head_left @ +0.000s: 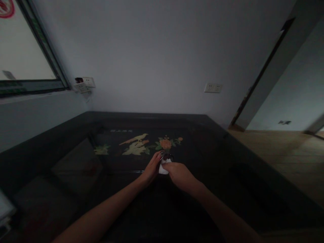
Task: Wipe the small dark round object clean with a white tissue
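Observation:
Both my hands meet over the dark glossy table, just in front of a painted flower. My right hand is closed, pinching a white piece of tissue or cloth. Against the far end of the white piece is a small dark object with a shiny curved rim; its kind is too dim to make out. My left hand is curled along the left side of this object, fingertips at its rim. The lower part of the object is hidden by the white piece and my fingers.
The tabletop carries a painted bird, an orange flower and reflections. A pale wall stands behind, with a wall socket and a plugged-in adapter. A window is at left; wooden floor lies at right.

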`<state>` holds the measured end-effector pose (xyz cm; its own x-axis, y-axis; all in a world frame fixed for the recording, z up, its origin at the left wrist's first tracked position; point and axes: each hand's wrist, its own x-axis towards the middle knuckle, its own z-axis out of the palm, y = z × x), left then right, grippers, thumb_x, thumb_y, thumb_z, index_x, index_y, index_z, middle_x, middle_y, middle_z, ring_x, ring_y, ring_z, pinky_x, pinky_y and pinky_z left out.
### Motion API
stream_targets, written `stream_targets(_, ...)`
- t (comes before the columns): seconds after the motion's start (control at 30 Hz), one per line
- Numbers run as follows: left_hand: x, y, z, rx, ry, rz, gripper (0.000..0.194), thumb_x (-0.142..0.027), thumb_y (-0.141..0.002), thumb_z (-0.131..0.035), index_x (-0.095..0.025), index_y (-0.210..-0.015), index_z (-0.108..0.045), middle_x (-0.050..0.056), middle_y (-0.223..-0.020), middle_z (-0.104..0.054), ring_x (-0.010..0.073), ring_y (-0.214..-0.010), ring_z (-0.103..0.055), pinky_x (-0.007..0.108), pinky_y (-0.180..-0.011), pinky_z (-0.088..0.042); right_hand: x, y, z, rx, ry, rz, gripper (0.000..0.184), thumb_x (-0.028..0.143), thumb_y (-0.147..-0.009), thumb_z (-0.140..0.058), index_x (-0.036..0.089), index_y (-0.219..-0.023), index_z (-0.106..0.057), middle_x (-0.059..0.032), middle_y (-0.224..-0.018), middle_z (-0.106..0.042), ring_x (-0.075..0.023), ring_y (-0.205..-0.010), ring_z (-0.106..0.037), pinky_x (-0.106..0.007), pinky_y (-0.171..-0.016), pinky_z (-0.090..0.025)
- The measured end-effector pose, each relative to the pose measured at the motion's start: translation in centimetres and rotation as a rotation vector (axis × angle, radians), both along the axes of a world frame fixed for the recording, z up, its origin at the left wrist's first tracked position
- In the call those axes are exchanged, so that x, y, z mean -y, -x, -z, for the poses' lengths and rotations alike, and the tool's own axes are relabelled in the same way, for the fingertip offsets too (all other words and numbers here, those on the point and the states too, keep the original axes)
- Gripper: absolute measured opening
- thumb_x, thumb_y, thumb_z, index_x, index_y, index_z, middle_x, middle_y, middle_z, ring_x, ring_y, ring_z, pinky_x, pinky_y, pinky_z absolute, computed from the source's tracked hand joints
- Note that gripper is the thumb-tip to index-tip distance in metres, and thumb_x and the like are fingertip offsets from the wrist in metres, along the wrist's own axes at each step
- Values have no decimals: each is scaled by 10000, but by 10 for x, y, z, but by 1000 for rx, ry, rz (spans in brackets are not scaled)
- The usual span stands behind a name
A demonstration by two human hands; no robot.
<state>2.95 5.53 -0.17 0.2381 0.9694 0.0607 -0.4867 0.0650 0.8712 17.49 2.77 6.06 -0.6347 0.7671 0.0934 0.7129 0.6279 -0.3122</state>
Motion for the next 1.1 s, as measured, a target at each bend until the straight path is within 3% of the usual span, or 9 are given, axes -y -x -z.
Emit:
stream_targets(0.17,1,0,1,-60,34,38,417,-471,-802,-574,-219,-1132,-539,52,-1066,-620,187,-905,-571,255,-686,-442,0,1,-4,265,-122,-64,313,80,-859,-374,107,-1034,-632,-139,-1031,-678,-237,-946,-623,-321,-847,-441)
stream_targets(0.27,2,0,-1,-54,45,23,423,-471,-783,-599,-219,-1119,-546,47,-1048,-627,181,-896,-568,244,-673,-439,2,3,-3,264,-125,-54,309,67,-848,-378,90,-1014,-638,-158,-1027,-674,-249,-971,-612,-347,-879,-433)
stream_targets(0.4,1,-1,-3,24,45,-22,402,-460,-771,-619,-188,-1063,-568,47,-980,-636,167,-866,-574,251,-731,-445,5,4,3,-13,2,19,366,32,-810,-362,132,-1055,-614,-126,-1062,-668,-211,-979,-613,-300,-868,-429)
stream_targets(0.57,0,0,-1,28,80,-49,347,-455,-793,-591,-206,-1034,-569,25,-918,-616,142,-779,-563,231,-655,-444,0,9,11,-494,216,139,332,59,-796,-358,148,-988,-614,-69,-916,-686,-173,-815,-620,-241,-721,-448)
stream_targets(0.67,0,0,0,30,77,-61,337,-457,-789,-591,-201,-1007,-576,23,-912,-609,151,-814,-562,242,-691,-446,-2,12,14,-589,234,161,297,83,-814,-360,133,-966,-610,-69,-875,-678,-171,-777,-607,-239,-691,-445)
stream_targets(0.8,2,0,-3,28,74,-54,350,-460,-780,-598,-200,-1014,-579,21,-914,-611,155,-827,-560,252,-716,-441,4,13,13,-429,137,139,315,70,-822,-360,134,-1013,-601,-90,-963,-676,-183,-862,-613,-254,-769,-439)
stream_targets(1.0,3,-2,-8,69,89,-65,368,-455,-751,-635,-173,-984,-600,49,-958,-640,173,-857,-571,274,-775,-428,10,10,6,75,-138,38,343,60,-868,-336,91,-1092,-595,-165,-1073,-653,-238,-995,-600,-361,-899,-430)
stream_targets(1.1,2,-2,-5,82,92,-36,356,-450,-758,-631,-182,-990,-599,48,-969,-643,178,-861,-575,282,-766,-434,7,7,6,157,-239,-34,329,50,-867,-361,61,-1087,-604,-195,-1108,-637,-256,-1040,-584,-392,-929,-429)
